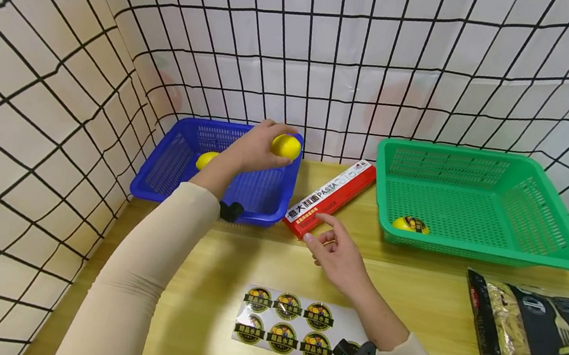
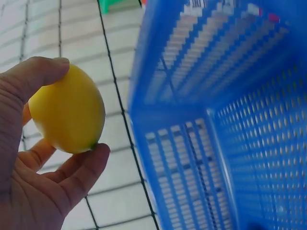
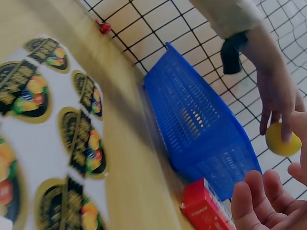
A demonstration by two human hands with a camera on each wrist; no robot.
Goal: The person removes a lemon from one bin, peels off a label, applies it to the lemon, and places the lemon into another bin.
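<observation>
On my left wrist feed, the left hand point(image 2: 38, 191) holds 1 yellow lemon point(image 2: 69, 112), thumb across its upper end, a fingertip at the greenish lower tip. To the right I see a blue basket point(image 2: 259, 129) with slotted walls, apart from the lemon. Black wire grid point(image 2: 123, 113) crosses the pale backing, and a green patch point(image 2: 113, 4) shows up top.

A smooth, whole yellow lemon point(image 1: 289, 147) is held in the left hand point(image 1: 259, 146), near the blue basket point(image 1: 265, 220).
</observation>
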